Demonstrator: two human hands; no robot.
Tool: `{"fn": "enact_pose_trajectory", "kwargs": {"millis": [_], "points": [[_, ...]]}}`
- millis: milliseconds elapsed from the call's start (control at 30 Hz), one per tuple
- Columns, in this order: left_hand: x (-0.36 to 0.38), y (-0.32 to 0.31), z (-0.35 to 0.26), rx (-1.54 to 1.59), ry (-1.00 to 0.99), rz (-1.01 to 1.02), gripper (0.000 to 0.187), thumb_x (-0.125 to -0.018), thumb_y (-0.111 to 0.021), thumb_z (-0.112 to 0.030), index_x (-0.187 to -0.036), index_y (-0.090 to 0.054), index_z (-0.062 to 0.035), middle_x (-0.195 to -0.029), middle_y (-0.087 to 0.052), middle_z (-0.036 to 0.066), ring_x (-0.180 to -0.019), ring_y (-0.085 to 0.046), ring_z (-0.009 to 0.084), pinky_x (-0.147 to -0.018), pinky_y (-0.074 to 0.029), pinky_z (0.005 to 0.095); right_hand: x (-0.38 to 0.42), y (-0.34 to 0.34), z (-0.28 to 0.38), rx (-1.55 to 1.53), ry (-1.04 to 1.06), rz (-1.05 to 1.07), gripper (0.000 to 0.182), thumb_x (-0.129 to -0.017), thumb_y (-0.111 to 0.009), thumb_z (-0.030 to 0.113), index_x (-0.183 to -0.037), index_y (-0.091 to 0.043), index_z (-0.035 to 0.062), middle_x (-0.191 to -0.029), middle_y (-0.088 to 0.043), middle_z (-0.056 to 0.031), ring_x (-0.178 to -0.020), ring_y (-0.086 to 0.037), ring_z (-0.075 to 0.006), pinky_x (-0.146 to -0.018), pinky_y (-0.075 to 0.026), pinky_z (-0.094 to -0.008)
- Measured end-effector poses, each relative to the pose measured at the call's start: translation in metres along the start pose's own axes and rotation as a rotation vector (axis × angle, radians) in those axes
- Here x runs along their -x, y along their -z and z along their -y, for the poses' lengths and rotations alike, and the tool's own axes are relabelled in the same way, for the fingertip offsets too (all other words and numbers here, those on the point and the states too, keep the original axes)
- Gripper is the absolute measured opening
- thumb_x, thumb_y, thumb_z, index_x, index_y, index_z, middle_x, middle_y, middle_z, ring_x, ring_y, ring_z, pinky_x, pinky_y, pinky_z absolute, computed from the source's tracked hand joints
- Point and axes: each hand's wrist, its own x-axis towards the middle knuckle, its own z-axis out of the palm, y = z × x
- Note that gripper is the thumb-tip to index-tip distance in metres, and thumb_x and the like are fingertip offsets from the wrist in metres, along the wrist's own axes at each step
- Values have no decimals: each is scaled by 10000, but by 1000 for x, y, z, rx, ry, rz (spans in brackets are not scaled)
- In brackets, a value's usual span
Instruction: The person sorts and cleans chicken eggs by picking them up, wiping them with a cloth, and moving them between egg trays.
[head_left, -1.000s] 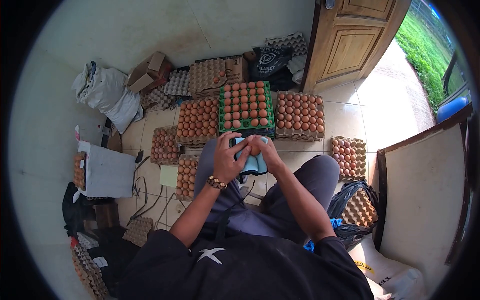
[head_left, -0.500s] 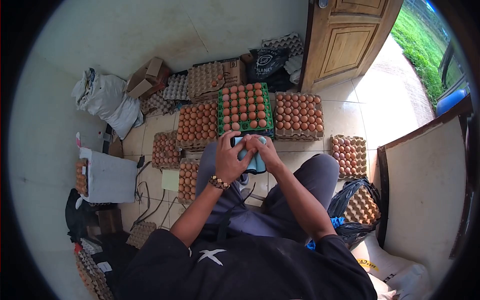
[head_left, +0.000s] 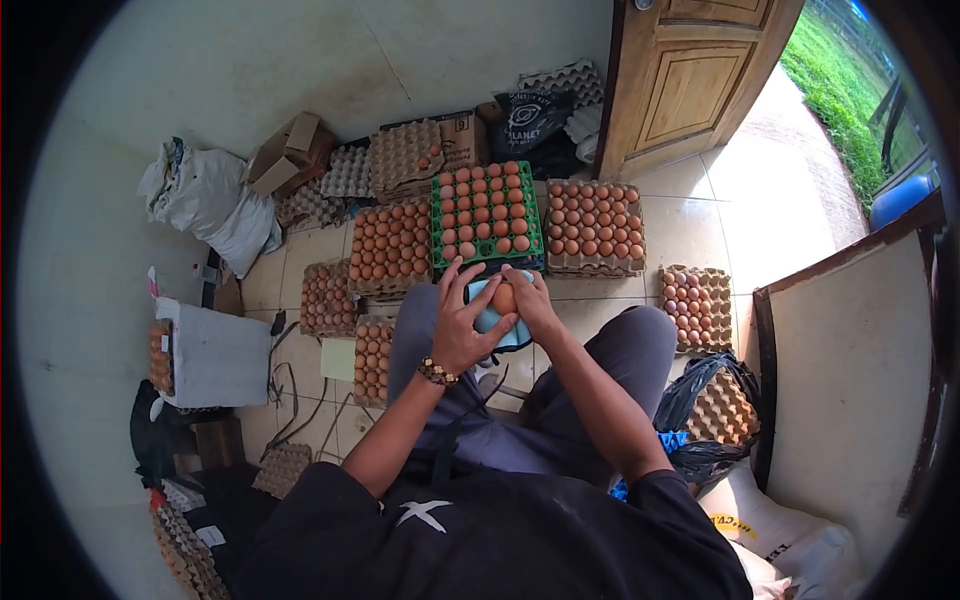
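A brown egg (head_left: 504, 298) is between my hands, above my lap, with a light blue cloth (head_left: 487, 321) against it. My left hand (head_left: 464, 326), with a beaded bracelet at the wrist, curls round the cloth, its thumb at the egg's lower side. Fingers of my right hand (head_left: 534, 306) close on the egg from the right. Just beyond my hands is a green plastic egg tray (head_left: 483, 256) bearing rows of brown eggs, with a gap in its nearest row. Cardboard trays of eggs flank it at left (head_left: 391, 240) and right (head_left: 596, 222).
More egg trays stand at left (head_left: 328, 297) and right (head_left: 692, 311). Stacked cardboard trays (head_left: 405, 160) and boxes (head_left: 290, 153) line the wall. A wooden door (head_left: 690, 90) stands open at the back right. Straps (head_left: 292, 410) lie on the tiled floor; a black bag (head_left: 712, 420) sits beside my right knee.
The egg now shows between my hands, where cloth and fingers covered that spot before. My left fingers have spread and the cloth has shifted down behind the egg. The trays look unchanged.
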Motion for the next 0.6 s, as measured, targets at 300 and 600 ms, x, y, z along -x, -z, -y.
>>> {"fn": "enact_pose_trajectory", "kwargs": {"millis": [300,600], "points": [[5,-7,19,495,333,86,479,-863,-737,-247,-1243,-608,15,-1225,-627,182,-1213,-552,331,-1055,-415,399,1,-6,7,374,344,-173,349,-935,-604,293,-770,-602,-13,-672,-534,-42,-647,-509,-135,-603,-437,-321],[-6,-11,47,2024,931,22,555,-1005,-498,-419,-1323,-457,34,-1218,-613,190,-1174,-580,250,-1032,-447,369,20,11,59,347,608,45,216,-815,-743,109,-766,-559,9,-964,-664,-87,-903,-607,-111,-780,-483,-288]]}}
